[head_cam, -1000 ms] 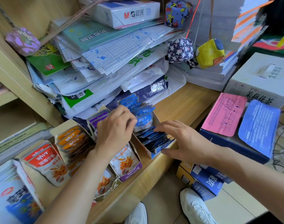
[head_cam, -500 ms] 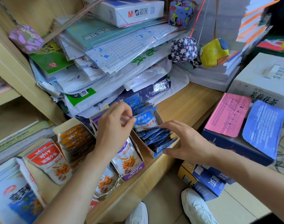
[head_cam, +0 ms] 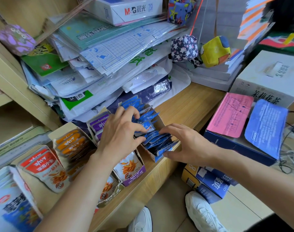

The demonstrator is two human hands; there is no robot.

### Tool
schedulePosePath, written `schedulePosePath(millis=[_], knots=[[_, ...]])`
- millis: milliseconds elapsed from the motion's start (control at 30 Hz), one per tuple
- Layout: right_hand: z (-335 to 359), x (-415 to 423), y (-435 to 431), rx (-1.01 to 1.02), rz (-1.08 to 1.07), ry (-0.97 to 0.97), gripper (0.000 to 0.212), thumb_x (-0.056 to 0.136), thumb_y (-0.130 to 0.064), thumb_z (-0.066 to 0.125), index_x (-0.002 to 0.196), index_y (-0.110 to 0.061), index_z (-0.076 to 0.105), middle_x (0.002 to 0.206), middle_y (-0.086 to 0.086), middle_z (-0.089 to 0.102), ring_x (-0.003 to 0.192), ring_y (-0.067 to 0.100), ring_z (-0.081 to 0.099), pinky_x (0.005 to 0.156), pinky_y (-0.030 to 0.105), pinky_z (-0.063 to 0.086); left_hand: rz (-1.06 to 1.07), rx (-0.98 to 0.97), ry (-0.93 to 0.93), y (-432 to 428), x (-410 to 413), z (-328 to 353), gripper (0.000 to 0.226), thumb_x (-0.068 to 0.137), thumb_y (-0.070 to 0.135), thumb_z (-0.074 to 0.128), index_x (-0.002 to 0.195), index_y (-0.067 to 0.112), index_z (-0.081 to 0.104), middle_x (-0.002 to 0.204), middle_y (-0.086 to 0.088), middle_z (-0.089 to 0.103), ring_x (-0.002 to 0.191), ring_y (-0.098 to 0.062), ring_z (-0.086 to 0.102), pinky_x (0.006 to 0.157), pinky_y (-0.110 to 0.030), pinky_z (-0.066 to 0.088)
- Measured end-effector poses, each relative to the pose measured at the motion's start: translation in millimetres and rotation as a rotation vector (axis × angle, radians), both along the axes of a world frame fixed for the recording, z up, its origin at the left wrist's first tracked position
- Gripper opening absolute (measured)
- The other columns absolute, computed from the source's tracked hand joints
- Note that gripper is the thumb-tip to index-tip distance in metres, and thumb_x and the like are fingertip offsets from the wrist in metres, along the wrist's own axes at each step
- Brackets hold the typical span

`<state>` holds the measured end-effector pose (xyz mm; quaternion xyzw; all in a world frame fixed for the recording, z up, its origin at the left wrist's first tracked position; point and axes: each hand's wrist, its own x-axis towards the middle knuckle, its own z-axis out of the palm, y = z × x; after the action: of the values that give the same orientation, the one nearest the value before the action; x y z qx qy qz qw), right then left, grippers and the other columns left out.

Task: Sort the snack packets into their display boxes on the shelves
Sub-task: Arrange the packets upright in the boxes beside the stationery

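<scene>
Four open display boxes stand side by side on the wooden counter (head_cam: 193, 104), and a fifth, olive-fronted box (head_cam: 110, 191) sits in front of the purple box (head_cam: 134, 171). The leftmost holds two red packets (head_cam: 42, 166). The next shows three orange packets (head_cam: 70, 142) at its top, with darker ones below that are too shadowed to count. Two purple packets (head_cam: 99, 125) show behind the left hand (head_cam: 121, 136).

That hand pinches one blue packet (head_cam: 147, 127) between thumb and fingertips, just above the blue display box (head_cam: 153, 157) at the right end of the row. The box is full of overlapping blue packets (head_cam: 158, 141), too many and too layered to count.

The right hand (head_cam: 188, 144) is spread and grips nothing. Its fingertips rest on the tops of the front packets and its thumb lies along the box's front wall.

Behind the boxes leans a heap of plastic-wrapped paper goods (head_cam: 96, 67), topped by one white paper ream (head_cam: 131, 9). Four fabric beanbags are in view: a purple one (head_cam: 15, 39), a blue starfish one (head_cam: 179, 10), a navy star one (head_cam: 184, 47) and a yellow one (head_cam: 215, 51). To the right, one pink pad (head_cam: 230, 114) and one blue pad (head_cam: 265, 126) lie on a navy carton (head_cam: 235, 146). Two white shoes (head_cam: 203, 215) stand on the floor below.
</scene>
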<state>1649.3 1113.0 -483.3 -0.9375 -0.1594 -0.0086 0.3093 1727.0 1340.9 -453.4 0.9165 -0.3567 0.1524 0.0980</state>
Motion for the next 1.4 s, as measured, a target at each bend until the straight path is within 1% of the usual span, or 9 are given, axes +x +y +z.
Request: schedulePosePath(millis=[133, 233, 400, 533, 667, 833, 1033, 1200, 1400], knots=[[-1.2, 0.6, -0.4, -0.027, 0.001, -0.004, 0.063, 0.086, -0.044, 0.072, 0.141, -0.031, 0.045, 0.133, -0.012, 0.052, 0.121, 0.01, 0.049, 0.098, 0.031, 0.049, -0.004, 0.012, -0.057, -1.1, 0.6, -6.2, 0.015, 0.075, 0.026, 0.082, 0.065, 0.022, 0.072, 0.107, 0.002, 0.055, 0.093, -0.022, 0.046, 0.066, -0.036, 0.039], [-2.5, -0.1, 0.7, -0.018, -0.01, -0.007, 0.075, 0.086, -0.043, 0.072, 0.15, -0.03, 0.034, 0.139, -0.01, 0.05, 0.125, 0.009, 0.047, 0.103, 0.032, 0.047, -0.037, -0.042, 0.036, 1.4, 2.3, -6.5, 0.015, 0.082, 0.026, 0.075, 0.073, 0.019, 0.065, 0.114, 0.002, 0.054, 0.094, -0.016, 0.044, 0.062, -0.027, 0.037], [-4.1, -0.9, 0.1, 0.032, -0.037, 0.004, 0.092, 0.083, -0.04, 0.075, 0.156, -0.028, 0.02, 0.145, -0.007, 0.047, 0.131, 0.01, 0.045, 0.108, 0.034, 0.044, -0.093, -0.193, 0.246, 10.7, -4.3, 0.7, 0.007, 0.086, 0.029, 0.075, 0.087, 0.023, 0.072, 0.117, 0.009, 0.057, 0.105, -0.006, 0.051, 0.08, -0.022, 0.037], [-2.5, -1.9, 1.2, 0.029, -0.079, -0.001, 0.086, 0.083, -0.04, 0.076, 0.153, -0.024, 0.028, 0.146, -0.009, 0.046, 0.133, 0.007, 0.044, 0.109, 0.028, 0.043, -0.119, -0.104, 0.18, 13.9, -6.3, -0.6, 0.02, 0.075, 0.033, 0.085, 0.088, 0.021, 0.076, 0.116, 0.009, 0.057, 0.09, -0.007, 0.05, 0.072, -0.021, 0.041], [-3.8, -6.6, 3.9, 0.026, -0.132, -0.067, 0.074, 0.081, -0.04, 0.078, 0.144, -0.025, 0.042, 0.135, -0.01, 0.053, 0.123, 0.006, 0.05, 0.101, 0.029, 0.049, -0.135, -0.088, 0.119, 10.1, -5.1, -3.0, 0.007, 0.078, 0.019, 0.082, 0.081, 0.015, 0.077, 0.111, 0.004, 0.06, 0.083, -0.009, 0.049, 0.062, -0.031, 0.05], [-3.4, -11.1, 2.8, 0.023, -0.162, -0.132, 0.065, 0.078, -0.04, 0.079, 0.135, -0.028, 0.05, 0.124, -0.013, 0.057, 0.113, 0.008, 0.05, 0.093, 0.03, 0.051, -0.09, -0.236, 0.138, 9.2, -5.0, -3.5, 0.007, 0.086, 0.014, 0.076, 0.08, 0.014, 0.073, 0.103, 0.008, 0.061, 0.08, -0.002, 0.052, 0.065, -0.016, 0.039], [1.4, -7.5, 0.5, 0.059, -0.114, -0.11, 0.064, 0.079, -0.035, 0.079, 0.137, -0.029, 0.053, 0.125, -0.013, 0.058, 0.114, 0.009, 0.047, 0.094, 0.029, 0.049, -0.113, -0.256, 0.245, 11.3, -11.3, 0.0, 0.015, 0.078, 0.033, 0.085, 0.084, 0.024, 0.075, 0.107, 0.017, 0.057, 0.088, -0.004, 0.06, 0.075, -0.018, 0.046], [2.5, -7.7, -0.4, 0.097, -0.095, -0.104, 0.06, 0.082, -0.028, 0.08, 0.137, -0.03, 0.056, 0.126, -0.017, 0.061, 0.113, 0.003, 0.047, 0.094, 0.021, 0.046, -0.097, -0.169, 0.216, 9.1, -13.9, 2.3, 0.029, 0.072, 0.048, 0.085, 0.089, 0.025, 0.08, 0.115, 0.009, 0.065, 0.091, -0.013, 0.063, 0.077, -0.028, 0.049], [0.3, -8.8, -1.6, 0.161, -0.084, -0.138, 0.054, 0.08, -0.023, 0.082, 0.129, -0.027, 0.061, 0.122, -0.015, 0.063, 0.109, 0.004, 0.055, 0.088, 0.026, 0.052, -0.16, -0.231, 0.185, 6.0, -12.6, 0.9, 0.009, 0.083, 0.022, 0.074, 0.083, 0.016, 0.081, 0.105, 0.001, 0.071, 0.082, -0.021, 0.069, 0.062, -0.034, 0.058]])
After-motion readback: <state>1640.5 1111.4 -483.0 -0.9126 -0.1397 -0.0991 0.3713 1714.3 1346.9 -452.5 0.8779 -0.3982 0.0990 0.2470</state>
